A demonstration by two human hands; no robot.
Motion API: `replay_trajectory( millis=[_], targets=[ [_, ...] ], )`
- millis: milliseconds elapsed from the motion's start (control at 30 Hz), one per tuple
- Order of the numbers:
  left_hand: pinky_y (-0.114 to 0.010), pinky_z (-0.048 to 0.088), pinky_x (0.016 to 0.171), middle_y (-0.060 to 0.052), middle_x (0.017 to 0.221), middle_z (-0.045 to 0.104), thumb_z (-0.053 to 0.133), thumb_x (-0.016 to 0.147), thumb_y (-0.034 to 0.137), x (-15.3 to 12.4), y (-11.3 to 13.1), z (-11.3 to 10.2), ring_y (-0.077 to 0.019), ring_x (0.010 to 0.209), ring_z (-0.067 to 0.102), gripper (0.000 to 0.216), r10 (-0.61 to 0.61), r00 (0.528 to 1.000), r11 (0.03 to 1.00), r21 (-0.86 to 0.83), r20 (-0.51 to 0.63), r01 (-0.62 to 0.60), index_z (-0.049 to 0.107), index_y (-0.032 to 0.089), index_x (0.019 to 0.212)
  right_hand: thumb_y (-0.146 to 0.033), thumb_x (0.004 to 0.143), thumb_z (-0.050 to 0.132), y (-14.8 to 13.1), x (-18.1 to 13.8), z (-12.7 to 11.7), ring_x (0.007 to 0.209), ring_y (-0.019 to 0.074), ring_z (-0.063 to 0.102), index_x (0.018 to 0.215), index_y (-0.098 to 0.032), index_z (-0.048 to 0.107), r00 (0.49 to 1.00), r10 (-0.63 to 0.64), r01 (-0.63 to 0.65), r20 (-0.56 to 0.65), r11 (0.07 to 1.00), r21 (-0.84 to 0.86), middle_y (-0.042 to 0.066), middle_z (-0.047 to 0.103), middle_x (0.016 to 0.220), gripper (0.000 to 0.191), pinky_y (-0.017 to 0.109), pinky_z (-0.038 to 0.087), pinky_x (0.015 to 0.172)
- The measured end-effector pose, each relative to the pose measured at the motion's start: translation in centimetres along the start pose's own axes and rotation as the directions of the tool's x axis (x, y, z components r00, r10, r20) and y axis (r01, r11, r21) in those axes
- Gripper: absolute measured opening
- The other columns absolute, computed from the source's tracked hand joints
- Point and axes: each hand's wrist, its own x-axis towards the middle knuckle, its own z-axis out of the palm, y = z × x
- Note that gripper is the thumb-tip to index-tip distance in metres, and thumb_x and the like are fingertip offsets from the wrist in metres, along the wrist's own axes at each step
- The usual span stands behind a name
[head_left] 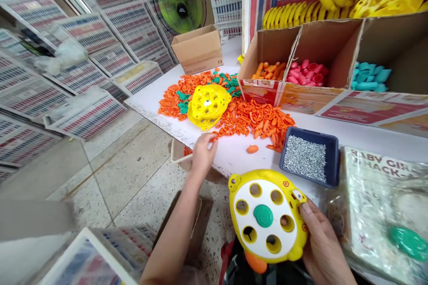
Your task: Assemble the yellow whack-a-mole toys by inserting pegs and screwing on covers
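Observation:
My right hand [323, 240] grips the right edge of a yellow animal-shaped toy shell [290, 187]. The shell has a white round face with several holes, a green disc [263, 216] in its middle and an orange foot-like part [256, 262] at the bottom. My left hand [203, 153] reaches to the near edge of a pile of small orange plastic pieces [247, 116], its thumb and fingertips pinched at one of them. Just beyond that hand, stacked yellow shells [209, 104] lie on the pile. A single orange piece [252, 148] rests apart on the white table [230, 156].
A dark blue tray of small screws [305, 158] sits right of the pile, beside plastic-wrapped printed packs [377, 205]. Behind stands a divided cardboard box [301, 93] with orange, pink and turquoise parts. A small carton [197, 49], a fan [179, 0] and stacked crates [127, 18] are farther back.

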Motion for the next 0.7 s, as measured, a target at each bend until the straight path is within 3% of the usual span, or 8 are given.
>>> replay_trajectory(
  millis=[133,333,433,567,700],
  targets=[
    [-0.050,0.046,0.100,-0.009,0.115,0.065,0.064,0.092,0.032,0.3,-2.5,-0.9,-0.0255,0.112,0.060,0.023,-0.061,0.998,0.998,0.030,-0.014,0.061,0.065,0.016,0.108,-0.042,0.067,0.086,-0.2,-0.2,0.2,0.085,0.0282,0.074,0.127,-0.023,0.062,1.000,0.005,-0.005,-0.018,1.000,-0.005,0.010,0.075,0.106,0.068,0.041,0.062,0.079],
    [-0.047,0.050,0.094,-0.008,0.109,0.067,0.060,0.095,0.038,1.2,-2.9,-1.2,-0.0230,0.102,0.064,0.026,-0.129,0.992,0.988,-0.084,0.020,0.130,0.064,0.015,0.107,-0.041,0.071,0.084,0.1,0.0,0.0,0.086,0.0273,0.074,0.129,-0.025,0.060,1.000,0.001,-0.002,0.008,0.999,0.032,0.010,0.074,0.110,0.065,0.040,0.062,0.078],
    [-0.040,0.055,0.081,-0.006,0.094,0.071,0.056,0.096,0.040,1.2,-2.1,-1.8,-0.0192,0.084,0.068,0.030,-0.117,0.980,0.968,-0.205,0.160,0.149,0.063,0.013,0.110,-0.041,0.073,0.083,0.2,0.0,0.0,0.086,0.0265,0.074,0.130,-0.026,0.059,1.000,-0.003,0.003,0.027,1.000,0.026,0.009,0.074,0.110,0.064,0.039,0.061,0.079],
    [-0.030,0.054,0.066,-0.003,0.075,0.072,0.061,0.089,0.038,1.4,-0.2,-1.5,-0.0176,0.070,0.068,0.026,-0.037,0.924,0.945,-0.289,0.380,0.156,0.069,0.015,0.097,-0.040,0.072,0.084,-0.1,-0.5,0.5,0.085,0.0267,0.074,0.128,-0.025,0.060,1.000,-0.014,0.014,0.009,1.000,0.020,0.009,0.075,0.107,0.062,0.039,0.061,0.079],
    [-0.029,0.053,0.069,-0.004,0.084,0.075,0.061,0.085,0.034,2.0,1.0,-0.1,-0.0192,0.076,0.068,0.021,0.010,0.904,0.954,-0.275,0.427,0.119,0.073,0.017,0.089,-0.038,0.074,0.083,-0.4,-1.0,1.1,0.087,0.0261,0.074,0.122,-0.025,0.062,0.999,-0.032,0.032,0.010,0.999,0.035,0.007,0.076,0.104,0.055,0.038,0.061,0.081]
  ],
)
